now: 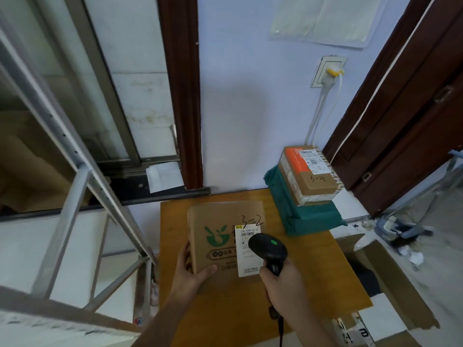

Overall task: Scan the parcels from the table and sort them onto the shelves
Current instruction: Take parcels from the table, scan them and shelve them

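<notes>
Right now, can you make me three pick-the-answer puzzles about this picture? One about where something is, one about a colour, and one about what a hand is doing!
1. Where is the box marked 3-4?
A. On the green parcel
B. On the floor
C. In the left hand

2. What colour is the little light on the scanner?
A. Red
B. Green
C. Blue

3. What is the left hand doing?
A. Hanging free
B. Pointing at the wall
C. Holding the box marked 3-2

Answers:
1. A, the taped brown box sits on top of the green parcel at the far end of the table.
2. B, a green dot glows on the scanner's black head.
3. C, its thumb lies across the box's front while the right hand holds the scanner's handle.
</notes>
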Demonstrator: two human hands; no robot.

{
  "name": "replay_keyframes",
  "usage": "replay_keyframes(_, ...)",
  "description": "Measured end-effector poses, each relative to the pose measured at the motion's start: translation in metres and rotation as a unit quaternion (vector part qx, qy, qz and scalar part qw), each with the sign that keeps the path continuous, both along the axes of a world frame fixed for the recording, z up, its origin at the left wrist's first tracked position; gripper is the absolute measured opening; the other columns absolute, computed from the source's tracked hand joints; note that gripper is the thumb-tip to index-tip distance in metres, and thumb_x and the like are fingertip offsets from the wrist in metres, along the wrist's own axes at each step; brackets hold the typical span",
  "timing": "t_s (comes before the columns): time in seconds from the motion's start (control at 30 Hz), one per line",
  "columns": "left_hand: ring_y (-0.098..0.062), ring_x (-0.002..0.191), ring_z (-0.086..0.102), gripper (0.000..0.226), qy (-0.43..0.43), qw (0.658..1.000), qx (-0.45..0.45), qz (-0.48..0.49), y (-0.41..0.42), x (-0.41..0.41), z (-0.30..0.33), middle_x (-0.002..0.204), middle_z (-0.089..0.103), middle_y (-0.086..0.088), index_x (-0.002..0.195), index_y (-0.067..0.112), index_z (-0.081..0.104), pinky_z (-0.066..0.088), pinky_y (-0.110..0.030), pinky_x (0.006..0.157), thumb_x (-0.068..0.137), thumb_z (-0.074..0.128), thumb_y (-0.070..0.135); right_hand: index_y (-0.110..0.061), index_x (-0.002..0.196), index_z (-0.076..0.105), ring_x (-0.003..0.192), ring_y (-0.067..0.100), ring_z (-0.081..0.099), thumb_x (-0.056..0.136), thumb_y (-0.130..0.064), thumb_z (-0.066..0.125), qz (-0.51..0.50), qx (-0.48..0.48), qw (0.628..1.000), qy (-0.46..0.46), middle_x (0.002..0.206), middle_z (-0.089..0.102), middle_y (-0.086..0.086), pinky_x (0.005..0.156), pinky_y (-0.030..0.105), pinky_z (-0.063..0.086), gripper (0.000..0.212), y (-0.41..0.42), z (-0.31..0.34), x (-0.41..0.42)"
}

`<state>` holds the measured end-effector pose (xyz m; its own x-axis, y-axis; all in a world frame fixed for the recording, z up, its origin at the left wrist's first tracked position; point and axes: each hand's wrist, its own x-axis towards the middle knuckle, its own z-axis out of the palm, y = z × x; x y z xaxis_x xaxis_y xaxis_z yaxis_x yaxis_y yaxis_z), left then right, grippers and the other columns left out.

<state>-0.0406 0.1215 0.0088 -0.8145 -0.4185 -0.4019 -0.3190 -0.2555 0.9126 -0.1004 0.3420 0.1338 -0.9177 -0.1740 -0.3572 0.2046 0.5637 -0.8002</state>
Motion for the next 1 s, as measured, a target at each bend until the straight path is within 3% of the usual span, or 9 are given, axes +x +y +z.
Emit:
replay_keyframes(0.23, -0.025, 0.117, 0.067, 0.135, -0.004, 0.997, 0.013, 0.076, 0.007, 0.069, 0.002, 0.137, 0.061, 0.001, 0.154, 0.044, 0.032, 0.064, -0.049, 0.089, 0.041, 0.105, 0.049, -0.017, 0.104, 0.055, 0.043, 0.010, 0.059, 0.089, -0.011, 0.068, 0.081, 0.018, 0.997, 0.007, 0.062, 0.063, 0.004, 0.046, 0.023, 0.050, 0.020, -0.001, 0.006, 0.040)
replay_keyframes(0.43, -0.017, 0.113, 0.066, 0.104, 0.020, 0.989, 0.008, 0.148, 0.036, 0.144, 0.011, 0.131, 0.064, 0.007, 0.147, 0.046, 0.036, 0.058, -0.029, 0.077, 0.066, 0.098, 0.027, -0.016, 0.115, 0.053, 0.045, 0.012, 0.059, 0.091, -0.006, 0.066, 0.162, -0.008, 0.987, -0.005, 0.073, 0.066, 0.015, 0.044, 0.021, 0.049, 0.030, 0.008, 0.006, 0.080)
replay_keyframes(0.57, -0.020, 0.116, 0.070, 0.117, 0.029, 0.977, 0.029, 0.210, 0.055, 0.214, 0.017, 0.134, 0.067, 0.003, 0.149, 0.041, 0.041, 0.064, -0.035, 0.081, 0.050, 0.103, 0.045, -0.012, 0.120, 0.059, 0.064, 0.009, 0.063, 0.089, -0.004, 0.068, 0.195, -0.015, 0.980, 0.034, 0.085, 0.067, 0.004, 0.045, 0.012, 0.045, 0.033, 0.010, 0.005, 0.113)
replay_keyframes(0.63, -0.020, 0.114, 0.072, 0.121, 0.036, 0.970, 0.029, 0.240, 0.060, 0.250, 0.022, 0.133, 0.069, 0.001, 0.148, 0.037, 0.044, 0.064, -0.036, 0.082, 0.043, 0.103, 0.047, -0.015, 0.115, 0.059, 0.072, 0.008, 0.065, 0.090, -0.003, 0.067, 0.224, -0.027, 0.974, 0.023, 0.087, 0.067, 0.002, 0.048, 0.009, 0.045, 0.029, 0.005, 0.008, 0.132)
replay_keyframes(0.7, -0.019, 0.111, 0.074, 0.111, 0.044, 0.962, 0.030, 0.267, 0.063, 0.285, 0.026, 0.130, 0.071, -0.002, 0.145, 0.034, 0.048, 0.064, -0.034, 0.080, 0.047, 0.100, 0.039, -0.019, 0.107, 0.059, 0.065, 0.009, 0.061, 0.092, -0.003, 0.064, 0.267, -0.031, 0.963, 0.011, 0.078, 0.065, 0.000, 0.046, 0.010, 0.041, 0.022, -0.005, 0.013, 0.154)
replay_keyframes(0.83, -0.025, 0.114, 0.073, 0.108, 0.055, 0.942, 0.029, 0.330, 0.055, 0.357, 0.027, 0.130, 0.073, -0.004, 0.145, 0.035, 0.049, 0.063, -0.040, 0.086, 0.050, 0.099, 0.034, -0.023, 0.090, 0.060, 0.057, 0.013, 0.055, 0.092, -0.008, 0.065, 0.349, -0.026, 0.937, 0.006, 0.065, 0.059, -0.005, 0.055, 0.025, 0.037, 0.015, -0.038, 0.012, 0.202)
replay_keyframes(0.93, -0.028, 0.114, 0.073, 0.110, 0.054, 0.926, 0.026, 0.373, 0.040, 0.411, 0.028, 0.130, 0.073, -0.006, 0.147, 0.035, 0.048, 0.063, -0.044, 0.086, 0.051, 0.101, 0.035, -0.018, 0.081, 0.058, 0.053, 0.012, 0.047, 0.091, -0.010, 0.066, 0.394, -0.022, 0.919, 0.005, 0.062, 0.048, -0.002, 0.051, 0.021, 0.033, 0.015, -0.072, 0.012, 0.240)
replay_keyframes(1.0, -0.030, 0.115, 0.073, 0.112, 0.056, 0.916, 0.022, 0.398, 0.024, 0.446, 0.032, 0.131, 0.072, -0.008, 0.147, 0.036, 0.047, 0.063, -0.047, 0.087, 0.050, 0.102, 0.037, -0.018, 0.082, 0.060, 0.060, 0.011, 0.056, 0.090, -0.009, 0.067, 0.416, -0.025, 0.909, 0.004, 0.068, 0.057, 0.000, 0.050, 0.016, 0.037, 0.014, -0.100, 0.014, 0.270)
